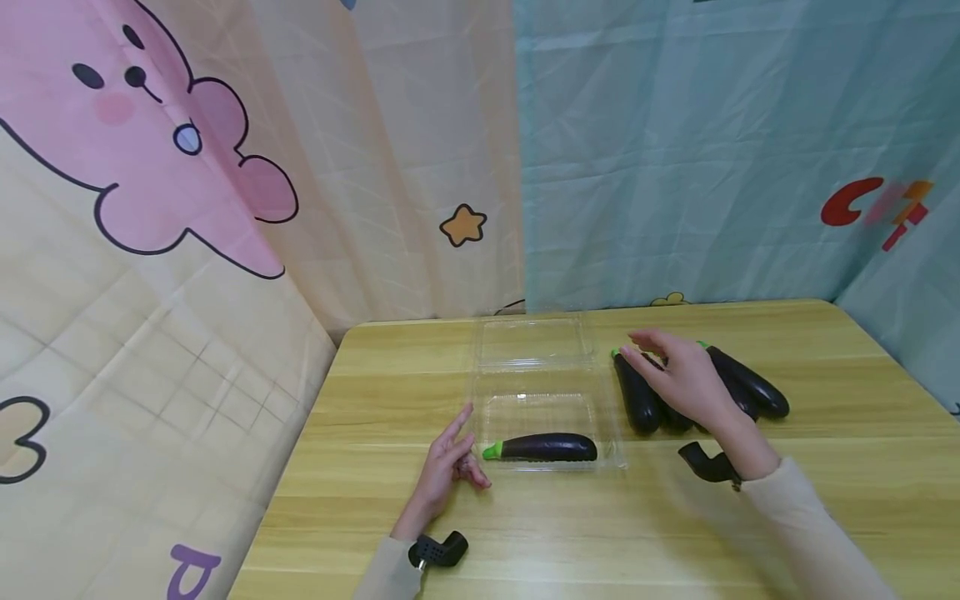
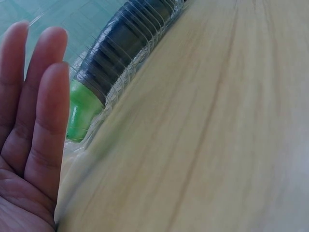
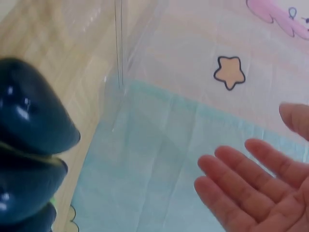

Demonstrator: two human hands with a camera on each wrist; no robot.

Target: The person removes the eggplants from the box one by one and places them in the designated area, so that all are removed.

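One dark eggplant (image 1: 551, 447) with a green stem end lies along the near side of a clear plastic clamshell box (image 1: 540, 408), its lid folded back toward the curtain. My left hand (image 1: 446, 471) is beside the box's left wall, fingers extended and holding nothing; in the left wrist view its fingers (image 2: 48, 111) stand near the eggplant's green end (image 2: 84, 108). Above a group of several eggplants (image 1: 637, 396) on the right hovers my right hand (image 1: 686, 379), hiding part of them. The right wrist view shows its palm and fingers (image 3: 241, 186) spread with nothing held, apart from the eggplants (image 3: 31, 108).
A light wooden table (image 1: 352, 392) carries everything. Patterned curtains (image 1: 405, 167) hang close behind its far edge and along both sides. Each wrist wears a black camera mount, such as the left mount (image 1: 438, 550).
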